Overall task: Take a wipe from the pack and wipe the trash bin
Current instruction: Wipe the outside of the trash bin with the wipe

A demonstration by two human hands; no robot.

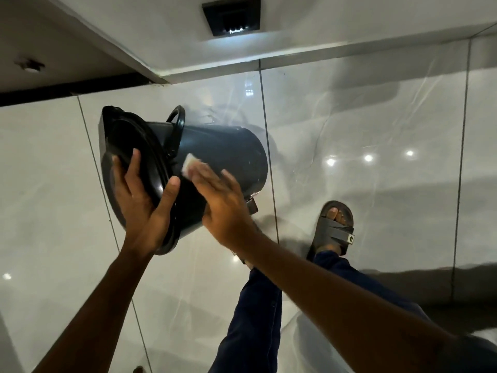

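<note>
A dark round trash bin (228,154) with a black lid and a loop handle is tipped on its side above the glossy floor. My left hand (142,200) grips the lid end, fingers over the lid's face and thumb on its rim. My right hand (220,200) lies flat against the bin's side wall and presses a white wipe (191,165) under its fingers; only a corner of the wipe shows. The bin's pedal (252,205) pokes out below my right hand. No wipe pack is in view.
Large glossy white floor tiles (363,125) spread all around. A white step or ledge (269,41) with a dark square vent (231,16) runs along the top. My right foot in a dark sandal (334,228) and my blue trouser legs (255,319) are below the bin.
</note>
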